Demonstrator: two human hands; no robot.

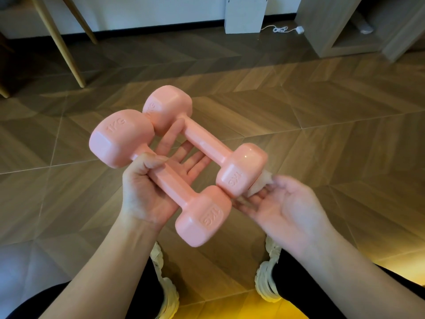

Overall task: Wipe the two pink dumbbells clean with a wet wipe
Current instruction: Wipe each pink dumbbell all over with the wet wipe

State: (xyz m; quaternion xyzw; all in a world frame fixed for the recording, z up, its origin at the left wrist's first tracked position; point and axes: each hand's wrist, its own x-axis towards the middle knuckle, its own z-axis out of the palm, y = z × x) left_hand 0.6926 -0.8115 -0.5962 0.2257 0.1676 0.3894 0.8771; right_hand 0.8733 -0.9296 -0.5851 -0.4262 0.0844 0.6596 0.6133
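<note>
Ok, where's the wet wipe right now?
In the head view it's right of centre, in the right hand, pressed against the near head of the farther dumbbell: wet wipe.

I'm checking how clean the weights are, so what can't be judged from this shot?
- Head view: undersides of both pink dumbbells face away from the camera.
- Head view: the wet wipe is mostly hidden behind a dumbbell end and blurred.
- Head view: the right hand is motion-blurred; its grip is unclear.
- Head view: the left hand covers part of the nearer handle.

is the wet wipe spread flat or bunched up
Bunched up: the wet wipe shows only as a crumpled wad between the right hand and a dumbbell head.
</note>
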